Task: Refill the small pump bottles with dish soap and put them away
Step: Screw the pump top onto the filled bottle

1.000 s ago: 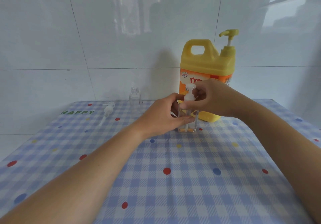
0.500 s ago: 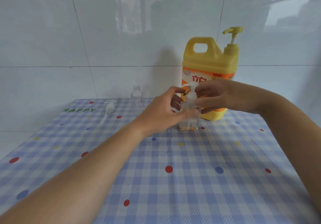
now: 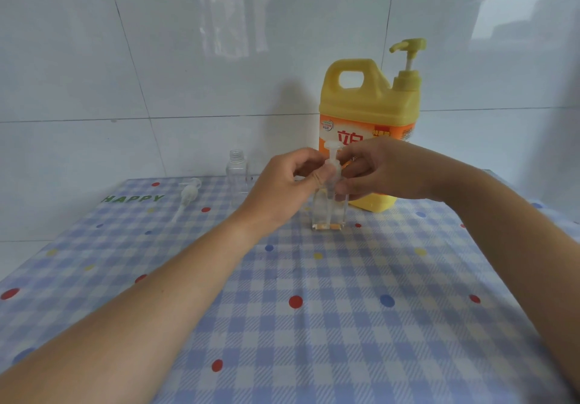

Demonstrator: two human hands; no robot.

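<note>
A small clear pump bottle (image 3: 329,215) stands on the checked tablecloth (image 3: 314,325), with a thin layer of orange soap at its bottom. My left hand (image 3: 282,190) pinches its white pump collar from the left, thumb against the collar. My right hand (image 3: 383,171) grips the bottle's shoulder and the collar from the right. The white pump head (image 3: 332,146) sticks up between both hands. Behind them stands the big yellow dish soap jug (image 3: 367,112) with its pump. A second small bottle (image 3: 237,173), uncapped, stands at the back left, and its loose white pump (image 3: 188,195) lies beside it.
A white tiled wall (image 3: 188,58) closes the back of the table. Green letters "HAPPY" (image 3: 133,198) are printed on the cloth at the far left. The cloth's left edge drops off near the wall.
My left hand has moved up from the bottle's body to the pump collar. My right hand has dropped lower, onto the collar and the bottle's shoulder. The bottle stays in place.
</note>
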